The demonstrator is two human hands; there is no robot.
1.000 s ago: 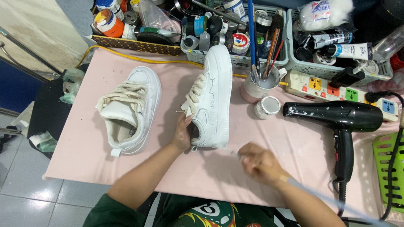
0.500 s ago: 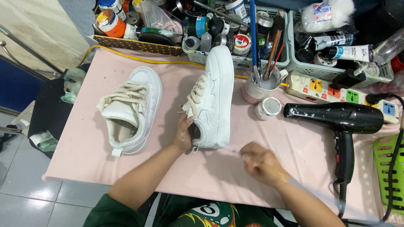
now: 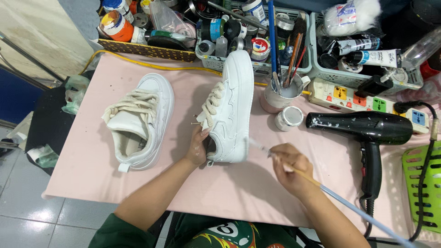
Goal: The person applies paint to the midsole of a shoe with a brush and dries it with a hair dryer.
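Note:
A white sneaker [image 3: 232, 105] lies tipped on its side in the middle of the pink table [image 3: 229, 193]. My left hand [image 3: 200, 147] reaches into its opening at the heel and holds it. My right hand [image 3: 291, 172] grips a long thin paintbrush [image 3: 330, 193] with a pale blue handle. The brush tip points at the sneaker's heel side, close to it. A second white sneaker [image 3: 138, 121] with cream laces stands upright to the left, untouched.
A black hair dryer [image 3: 363, 131] lies at the right, beside a power strip [image 3: 367, 98]. A cup of brushes [image 3: 280, 92] and a small open jar [image 3: 289, 118] stand right of the held sneaker. Baskets of paint bottles [image 3: 220, 32] line the back edge. A green basket [image 3: 425, 183] sits far right.
My right hand has moved slightly up and right with the paintbrush. The left hand and the sneaker have stayed in place.

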